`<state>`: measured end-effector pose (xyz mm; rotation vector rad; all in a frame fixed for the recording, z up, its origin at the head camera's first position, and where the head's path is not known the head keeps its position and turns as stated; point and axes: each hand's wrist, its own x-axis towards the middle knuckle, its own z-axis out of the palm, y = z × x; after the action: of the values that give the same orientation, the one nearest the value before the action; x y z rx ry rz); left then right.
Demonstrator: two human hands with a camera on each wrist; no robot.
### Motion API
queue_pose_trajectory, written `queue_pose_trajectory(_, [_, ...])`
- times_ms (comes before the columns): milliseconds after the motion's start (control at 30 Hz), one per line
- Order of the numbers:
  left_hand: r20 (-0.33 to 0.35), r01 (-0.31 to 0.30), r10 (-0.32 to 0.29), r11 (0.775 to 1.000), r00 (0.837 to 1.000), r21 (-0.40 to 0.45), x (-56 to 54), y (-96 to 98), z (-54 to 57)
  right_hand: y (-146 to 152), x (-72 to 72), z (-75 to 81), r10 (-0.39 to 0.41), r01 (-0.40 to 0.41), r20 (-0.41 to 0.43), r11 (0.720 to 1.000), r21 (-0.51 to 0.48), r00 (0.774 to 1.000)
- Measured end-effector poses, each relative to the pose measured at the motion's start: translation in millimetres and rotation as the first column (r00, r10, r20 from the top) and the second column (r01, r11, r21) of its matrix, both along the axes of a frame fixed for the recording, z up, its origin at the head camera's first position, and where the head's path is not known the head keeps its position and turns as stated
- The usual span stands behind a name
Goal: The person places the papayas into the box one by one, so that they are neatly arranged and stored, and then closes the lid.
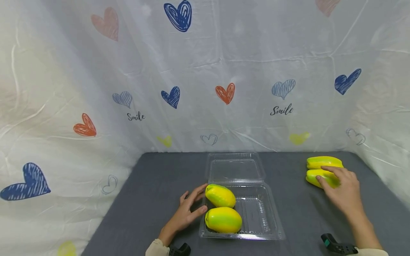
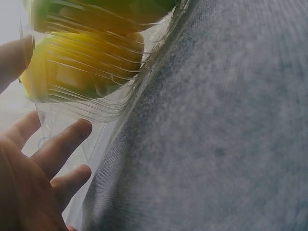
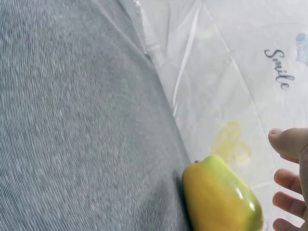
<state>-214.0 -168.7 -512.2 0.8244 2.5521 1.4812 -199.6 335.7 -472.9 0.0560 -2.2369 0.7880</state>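
Note:
Two yellow-green papayas (image 1: 223, 220) lie one before the other in the left half of a clear plastic clamshell box (image 1: 256, 209), whose lid stands folded back. My left hand (image 1: 185, 215) is at the box's left side, fingers spread and fingertips right at the wall; in the left wrist view its fingers (image 2: 62, 144) show beside the ribbed plastic. At the right, my right hand (image 1: 344, 190) reaches over the nearer of two more papayas (image 1: 323, 177), thumb and fingers apart. In the right wrist view the fingers stand spread, with a gap to the papaya (image 3: 219, 197).
A grey cloth (image 1: 173, 170) covers the table. White sheeting (image 1: 250, 117) printed with hearts hangs along the back and sides. The farther papaya (image 1: 324, 162) at the right lies close behind the nearer one. Each wrist carries a black strap device (image 1: 336, 244).

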Motion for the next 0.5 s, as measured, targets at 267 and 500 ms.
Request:
queue_pose_trajectory(267, [0.009, -0.011, 0.011, 1.000, 1.000, -0.002, 0.8, 1.5, -0.1, 12.4, 5.3, -1.4, -0.039, 0.038, 0.076, 0.999, 0.008, 0.996])
queue_pose_trajectory(500, [0.016, -0.022, 0.022, 1.000, 1.000, -0.008, 1.8, 1.5, 0.8, 17.4, 7.7, -0.6, -0.075, 0.070, 0.111, 0.996, 0.046, 0.991])
